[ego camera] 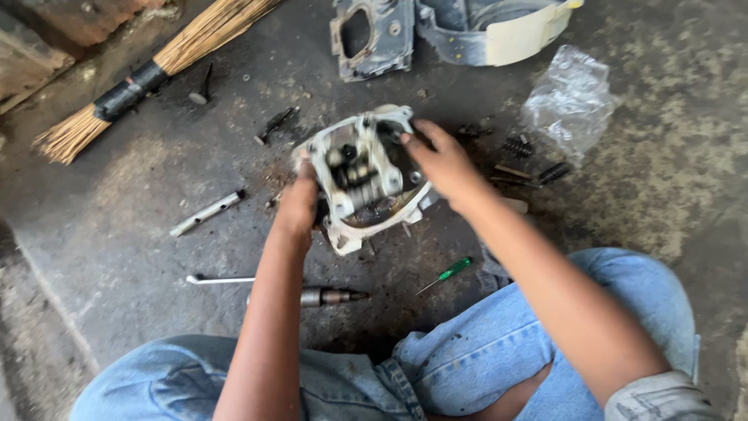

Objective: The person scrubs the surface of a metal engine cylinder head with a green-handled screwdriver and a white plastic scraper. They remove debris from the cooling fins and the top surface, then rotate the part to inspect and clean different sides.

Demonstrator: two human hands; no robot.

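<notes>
Hands either side of engine head (362, 175), left hand (300, 203) clasping, right hand (442, 164) fingertips on rim

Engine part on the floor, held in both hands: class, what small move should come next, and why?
Probably steady the engine part flat on the floor: the left hand and right hand hold it tilted, and the picture is blurred there, so its inner parts are hard to read.

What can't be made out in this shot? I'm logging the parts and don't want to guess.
Head view:
- Engine part: motion blur smears its inner pieces.
- Left hand fingers: hidden behind the part.
- Grey housing: cut off by the top edge.
- Small springs and bolts: too small to identify.
</notes>
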